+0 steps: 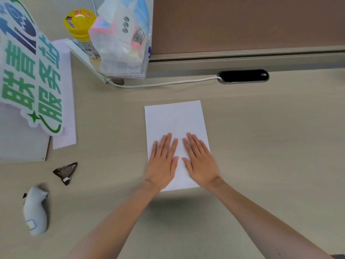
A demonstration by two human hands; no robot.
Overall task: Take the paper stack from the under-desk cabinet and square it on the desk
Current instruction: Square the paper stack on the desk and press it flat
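Observation:
A white paper stack (pixel 174 120) lies flat in the middle of the beige desk (pixel 261 137), long side pointing away from me. My left hand (pixel 162 161) rests palm down on its near left part, fingers stretched and slightly apart. My right hand (pixel 200 160) lies flat beside it on the near right part, its outer edge reaching the stack's right border. Neither hand grips anything. The stack's thickness cannot be judged from above. The under-desk cabinet is out of view.
A printed sign (pixel 31 68) on white sheets lies at the left. Behind stand a yellow-lidded jar (pixel 80 23) and a clear plastic bag (pixel 123 40). A white cable (pixel 164 83) runs to a black grommet (pixel 243 76). A dark folded wrapper (pixel 65 172) and grey plush toy (pixel 35 210) lie near left.

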